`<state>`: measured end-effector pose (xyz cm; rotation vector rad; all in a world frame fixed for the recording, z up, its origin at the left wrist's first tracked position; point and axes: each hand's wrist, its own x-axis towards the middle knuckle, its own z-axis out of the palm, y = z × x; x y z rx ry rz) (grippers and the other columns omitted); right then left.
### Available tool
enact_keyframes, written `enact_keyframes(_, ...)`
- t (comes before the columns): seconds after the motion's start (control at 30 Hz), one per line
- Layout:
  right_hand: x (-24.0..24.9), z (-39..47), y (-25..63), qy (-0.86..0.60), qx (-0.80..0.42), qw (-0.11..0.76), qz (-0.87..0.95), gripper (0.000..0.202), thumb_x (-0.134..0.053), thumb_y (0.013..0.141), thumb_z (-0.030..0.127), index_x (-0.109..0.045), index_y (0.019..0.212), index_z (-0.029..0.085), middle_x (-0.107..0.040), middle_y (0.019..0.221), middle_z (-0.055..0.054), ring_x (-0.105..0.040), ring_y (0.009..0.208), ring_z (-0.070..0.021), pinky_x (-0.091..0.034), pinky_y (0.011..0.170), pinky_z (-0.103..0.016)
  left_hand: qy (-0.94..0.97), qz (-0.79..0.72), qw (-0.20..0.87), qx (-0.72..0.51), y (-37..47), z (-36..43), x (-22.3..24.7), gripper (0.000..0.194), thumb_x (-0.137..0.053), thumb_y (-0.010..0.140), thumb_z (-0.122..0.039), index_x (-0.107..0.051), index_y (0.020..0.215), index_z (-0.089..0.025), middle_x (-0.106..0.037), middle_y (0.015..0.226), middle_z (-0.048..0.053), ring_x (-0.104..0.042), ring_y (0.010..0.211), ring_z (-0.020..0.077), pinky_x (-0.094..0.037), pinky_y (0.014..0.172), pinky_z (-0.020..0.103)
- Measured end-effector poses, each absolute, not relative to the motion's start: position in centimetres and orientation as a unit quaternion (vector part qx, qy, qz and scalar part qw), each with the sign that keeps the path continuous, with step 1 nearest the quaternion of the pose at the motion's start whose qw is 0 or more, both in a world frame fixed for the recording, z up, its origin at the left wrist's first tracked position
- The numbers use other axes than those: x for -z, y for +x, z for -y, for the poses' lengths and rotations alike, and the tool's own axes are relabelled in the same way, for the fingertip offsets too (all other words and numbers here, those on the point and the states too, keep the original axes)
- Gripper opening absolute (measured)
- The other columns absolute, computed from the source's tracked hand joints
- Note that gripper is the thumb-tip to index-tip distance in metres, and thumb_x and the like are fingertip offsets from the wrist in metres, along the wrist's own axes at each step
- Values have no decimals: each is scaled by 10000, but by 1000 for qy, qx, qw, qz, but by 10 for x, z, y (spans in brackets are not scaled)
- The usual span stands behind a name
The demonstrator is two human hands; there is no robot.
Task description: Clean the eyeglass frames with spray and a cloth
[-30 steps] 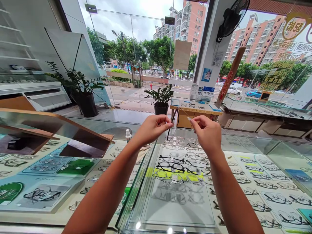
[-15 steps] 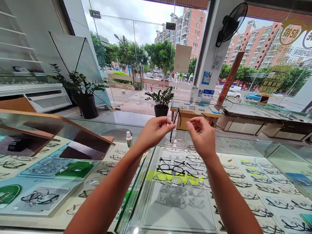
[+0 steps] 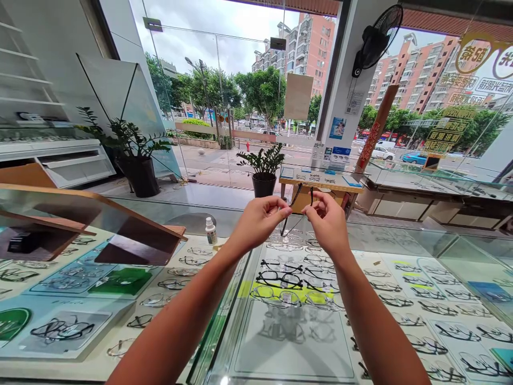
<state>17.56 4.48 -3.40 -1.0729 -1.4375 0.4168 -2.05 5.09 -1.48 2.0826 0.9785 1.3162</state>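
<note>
Eyeglasses (image 3: pixel 296 195) sit up between the fingertips of both hands, over the glass display case (image 3: pixel 256 350); one dark temple slants up and right off the left fingertips, the other stands near upright at the right. Left hand (image 3: pixel 267 215) is pinched thumb-to-finger on the frame, so it's the nearer; right hand (image 3: pixel 326 216) is nearly closed, tips at the other side, can't tell if gripping. Frame front too thin to read its long axis.

Specs (image 3: pixel 296 195): plastic-lk; ctr (image 3: pixel 294 358): glossy glass.
</note>
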Motion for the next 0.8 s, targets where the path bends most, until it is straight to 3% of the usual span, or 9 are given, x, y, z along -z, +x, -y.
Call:
enact_keyframes(0.3,32,-52,190,-464,-175,639,588,677,-625,855,278,-535,1524,233,-723,787,-5,-662,738,-211,-560,748,-386,673,-348,316,-571,-25,-60,13,323,-791,823,-489,-703,772,-183,-353,562,-65,-268,549,95,-174,547,264)
enact_keyframes(0.47,31,-55,198,-500,-178,607,591,407,-648,850,351,-760,1204,185,-791,942,-88,-676,785,-225,-561,769,-405,617,-333,354,-618,-30,-66,12,329,-846,759,-484,-708,755,-186,-344,539,-74,-245,523,84,-183,514,255)
enact_keyframes(0.63,33,-54,199,-528,-186,580,591,424,-657,873,423,-762,1189,160,-813,938,-105,-709,733,-233,-559,753,-407,591,-321,343,-656,-33,-69,10,354,-876,733,-476,-672,737,-187,-322,516,-93,-236,507,75,-214,503,248)
enact_keyframes(0.8,32,-50,200,-556,-172,528,618,298,-647,903,409,-806,1054,207,-804,853,-73,-709,731,-248,-530,716,-393,584,-331,322,-668,-36,-71,9,346,-856,753,-481,-669,747,-190,-304,506,-98,-245,499,77,-240,511,252)
